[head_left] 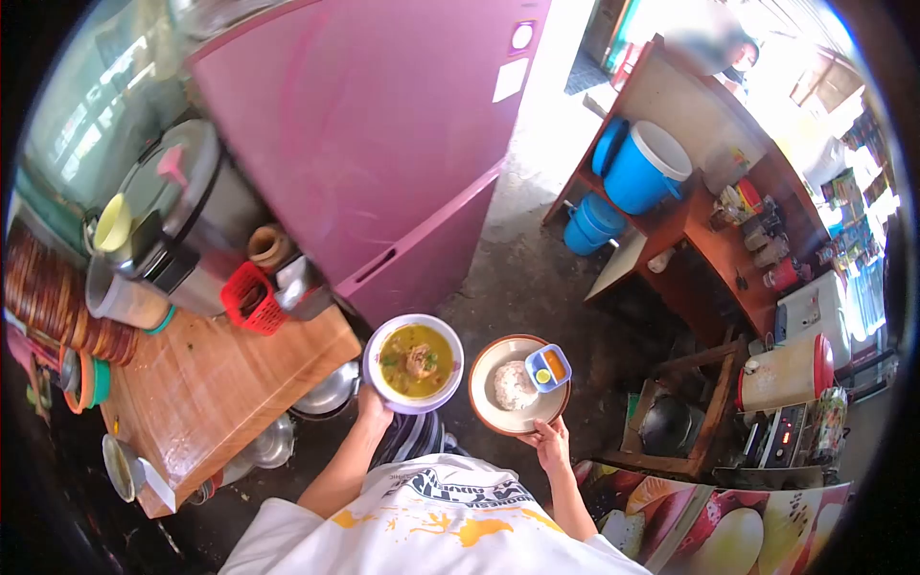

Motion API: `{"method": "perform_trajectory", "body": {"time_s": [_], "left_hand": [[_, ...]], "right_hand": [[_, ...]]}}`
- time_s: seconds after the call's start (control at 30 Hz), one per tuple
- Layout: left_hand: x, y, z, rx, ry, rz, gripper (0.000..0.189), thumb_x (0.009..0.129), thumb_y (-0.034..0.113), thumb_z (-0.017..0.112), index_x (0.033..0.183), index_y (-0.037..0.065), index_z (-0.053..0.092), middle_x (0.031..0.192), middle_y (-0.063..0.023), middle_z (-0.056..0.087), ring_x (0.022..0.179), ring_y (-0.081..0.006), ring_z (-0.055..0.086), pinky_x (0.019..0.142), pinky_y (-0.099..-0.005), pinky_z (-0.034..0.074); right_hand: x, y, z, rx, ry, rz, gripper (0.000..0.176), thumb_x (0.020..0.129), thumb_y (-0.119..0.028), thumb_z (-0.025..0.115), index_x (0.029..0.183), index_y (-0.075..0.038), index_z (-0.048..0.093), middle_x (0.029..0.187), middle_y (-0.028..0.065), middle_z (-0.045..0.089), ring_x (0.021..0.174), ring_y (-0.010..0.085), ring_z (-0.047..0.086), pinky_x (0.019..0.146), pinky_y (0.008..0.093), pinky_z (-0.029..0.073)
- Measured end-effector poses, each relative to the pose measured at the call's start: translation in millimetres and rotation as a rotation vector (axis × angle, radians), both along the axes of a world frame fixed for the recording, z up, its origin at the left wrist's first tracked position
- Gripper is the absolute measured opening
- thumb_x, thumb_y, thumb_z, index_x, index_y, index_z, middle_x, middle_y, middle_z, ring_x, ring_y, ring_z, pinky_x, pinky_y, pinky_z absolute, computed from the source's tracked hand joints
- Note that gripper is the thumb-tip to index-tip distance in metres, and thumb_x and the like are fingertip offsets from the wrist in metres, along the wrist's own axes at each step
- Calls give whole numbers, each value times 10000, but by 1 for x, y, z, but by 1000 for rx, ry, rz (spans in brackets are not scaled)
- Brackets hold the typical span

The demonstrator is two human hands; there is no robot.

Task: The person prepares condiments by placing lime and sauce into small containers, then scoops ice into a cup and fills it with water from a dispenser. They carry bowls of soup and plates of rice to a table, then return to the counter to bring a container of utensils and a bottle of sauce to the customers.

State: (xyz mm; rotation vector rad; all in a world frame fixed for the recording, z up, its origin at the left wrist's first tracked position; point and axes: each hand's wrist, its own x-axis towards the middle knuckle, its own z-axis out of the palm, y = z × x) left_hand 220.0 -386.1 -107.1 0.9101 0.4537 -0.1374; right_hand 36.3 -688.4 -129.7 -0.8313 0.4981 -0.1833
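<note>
- A person in a white shirt with yellow splashes and dark printed lettering (pixel 436 517), the words too blurred to read, stood on a grey concrete floor carrying a dish in each hand.
- The left hand (pixel 374 407) gripped the near edge of a round white bowl with a lilac rim (pixel 458 369), fingers underneath and out of sight; the bowl held yellow broth with a piece of meat and green bits.
- The right hand (pixel 551 443) held a round brown plate (pixel 494 359) by its near rim, thumb on top and fingers curled below.
- A mound of white rice (pixel 515 386) lay on the plate, and just beside it sat a small square blue dish (pixel 530 369) with orange sauce and a lime slice.
- Bowl and plate were side by side at chest level, close but not touching, in front of a tall magenta refrigerator (pixel 383 134); two pale stickers near its top could not be read.
- At left, a wooden table (pixel 220 393) carried a silver rice cooker (pixel 182 220), a red plastic basket (pixel 251 297) and a stack of brown plates (pixel 43 287).
- At right, a blue bucket with a white lid (pixel 644 168) stood on a wooden counter (pixel 728 249), with a white jug capped in red (pixel 788 374) further down.
</note>
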Motion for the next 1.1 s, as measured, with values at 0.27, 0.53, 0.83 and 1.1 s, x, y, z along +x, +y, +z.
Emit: {"method": "perform_trajectory", "body": {"time_s": [0.27,0.53,0.83,1.1], "left_hand": [[139,-206,47,84,85,-281,192,779,46,431,828,46,617,700,-27,594,585,-113,538,527,-278,429],[282,-385,115,72,91,-360,202,779,36,449,867,-5,626,793,-99,632,693,-199,607,652,-348,488],[468,-506,116,38,62,-227,173,796,41,457,815,6,626,721,-62,596,616,-163,550,586,-330,447],[659,-556,177,16,72,-2,168,811,24,443,813,10,611,653,-63,553,519,-139,481,493,-297,382]], "right_hand": [[76,-124,15,44,-22,-262,339,823,-1,532,1150,9,442,1010,165,607,808,274,665,684,409,593],[203,-258,39,48,-26,-341,319,831,18,515,1142,-14,450,951,138,614,769,246,667,692,413,595],[415,-392,87,-1,-32,-180,359,832,20,516,1182,-33,457,981,129,627,817,266,666,699,439,587],[661,-471,103,-13,13,75,424,829,-32,583,1224,-65,435,1048,123,613,857,298,659,699,458,584]]}}
